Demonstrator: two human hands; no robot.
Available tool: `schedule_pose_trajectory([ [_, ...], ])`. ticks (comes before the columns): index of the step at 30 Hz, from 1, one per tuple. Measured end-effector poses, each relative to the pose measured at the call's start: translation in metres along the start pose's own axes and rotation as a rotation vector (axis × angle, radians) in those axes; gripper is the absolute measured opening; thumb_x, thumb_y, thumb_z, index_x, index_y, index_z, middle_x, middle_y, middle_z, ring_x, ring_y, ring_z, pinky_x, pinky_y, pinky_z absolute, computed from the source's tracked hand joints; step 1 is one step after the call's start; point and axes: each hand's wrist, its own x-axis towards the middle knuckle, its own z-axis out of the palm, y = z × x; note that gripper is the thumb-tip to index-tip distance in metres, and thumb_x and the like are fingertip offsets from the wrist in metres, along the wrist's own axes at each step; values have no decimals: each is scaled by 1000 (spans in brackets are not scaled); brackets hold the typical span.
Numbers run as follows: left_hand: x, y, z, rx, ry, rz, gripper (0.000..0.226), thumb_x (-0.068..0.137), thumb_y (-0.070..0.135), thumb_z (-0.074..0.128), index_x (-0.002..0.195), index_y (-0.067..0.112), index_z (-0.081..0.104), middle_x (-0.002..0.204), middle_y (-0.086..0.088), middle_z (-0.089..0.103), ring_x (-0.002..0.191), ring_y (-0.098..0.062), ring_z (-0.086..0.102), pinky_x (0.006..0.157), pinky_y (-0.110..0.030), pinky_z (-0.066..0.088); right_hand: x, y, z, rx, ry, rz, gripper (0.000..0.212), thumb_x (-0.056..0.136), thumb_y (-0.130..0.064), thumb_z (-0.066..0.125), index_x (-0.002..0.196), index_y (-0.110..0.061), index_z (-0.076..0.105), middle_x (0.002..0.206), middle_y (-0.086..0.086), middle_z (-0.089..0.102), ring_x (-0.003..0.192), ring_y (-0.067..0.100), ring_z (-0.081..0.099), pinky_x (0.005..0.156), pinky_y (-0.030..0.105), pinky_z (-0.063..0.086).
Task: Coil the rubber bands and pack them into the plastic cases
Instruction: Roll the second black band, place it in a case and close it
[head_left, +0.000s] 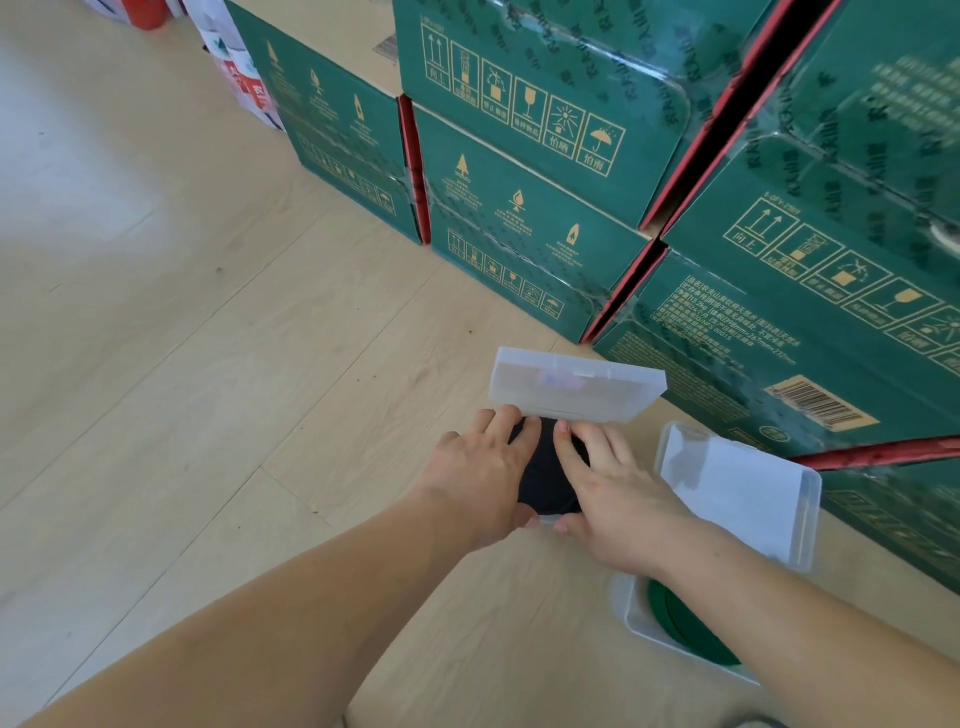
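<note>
Black rubber, the coiled band, sat in an open clear case on the floor, its lid tipped back. The left hand and right hand lay open and flat on either side, fingers pressing the coil, seemingly so it would not spring out. A second case nearby held a green band.

Floor: pale wood-look planks, brightly lit at upper left. Green cartons with gold handling symbols are stacked along the right. Red-and-white packages stand behind them.
</note>
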Motion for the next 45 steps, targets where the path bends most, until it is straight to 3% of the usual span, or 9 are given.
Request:
schedule_pose_trajectory([
  [6, -7, -9, -1, -154, 56, 35, 84, 85, 57, 68, 153, 24, 31, 147, 4, 36, 131, -20, 41, 96, -40, 51, -2, 9, 10, 236, 241, -17, 83, 92, -49, 66, 159, -20, 27, 148, -8, 29, 143, 13, 22, 108, 38, 46],
  [11, -12, -13, -5, -212, 85, 46, 61, 91, 41, 66, 145, 22, 45, 147, 6, 43, 132, -20, 46, 98, -41, 50, -6, 6, 0, 204, 617, -51, 20, 88, -26, 74, 106, -17, 74, 105, -2, 60, 106, 22, 56, 67, 43, 57],
  [15, -19, -16, -6, -269, 189, 53, 41, 91, 31, 65, 131, 19, 61, 132, 4, 58, 117, -22, 57, 85, -41, 56, -12, -6, -33, 41, 855, -123, 27, 83, -27, 76, 106, -14, 69, 109, 5, 59, 105, 30, 55, 85, 45, 50],
  [20, -30, -22, -19, -348, 387, -41, 17, 91, 38, 61, 86, 23, 60, 86, 7, 61, 72, -19, 62, 59, -37, 53, -6, -16, -61, -34, 457, 53, 106, 76, -62, 76, 158, -17, 26, 148, 4, 46, 141, 30, 39, 123, 46, 24],
  [25, -42, -30, -22, -322, 449, -61, 27, 82, 41, 61, 71, 23, 45, 69, 7, 50, 49, -17, 45, 45, -32, 44, -16, -20, -39, -18, 366, -7, 74, 59, -65, 84, 120, -31, 61, 120, -4, 49, 122, 23, 47, 88, 32, 36],
  [32, -53, -32, -1, -250, 314, 0, 46, 71, 26, 64, 115, 19, 55, 115, 1, 53, 89, -21, 58, 65, -29, 44, 6, -11, -4, -83, 130, 8, 78, 58, -63, 87, 109, -23, 44, 168, 16, -3, 156, 37, -1, 126, 53, 5],
  [36, -48, -37, 1, -204, 126, -9, 77, 83, 45, 65, 151, 27, 34, 164, -2, 22, 143, -24, 34, 112, -39, 42, 13, -7, 3, -107, 200, -18, 64, 59, -52, 84, 101, -22, 48, 140, 12, 43, 131, 36, 44, 117, 50, 27],
  [41, -44, -33, 4, -247, 166, 47, 70, 91, 59, 58, 151, 26, 41, 165, 1, 31, 148, -22, 34, 117, -39, 37, 14, 0, -10, 104, 177, -86, 57, 56, -56, 79, 96, -33, 45, 101, -11, 52, 94, 19, 54, 83, 33, 43],
  [45, -47, -31, 3, -297, 188, 61, 63, 96, 63, 44, 144, 24, 54, 155, 2, 49, 142, -20, 45, 113, -41, 42, 9, 9, -14, 335, 43, -82, 77, 64, -50, 86, 133, -39, 54, 136, -14, 57, 130, 10, 53, 101, 24, 44],
])
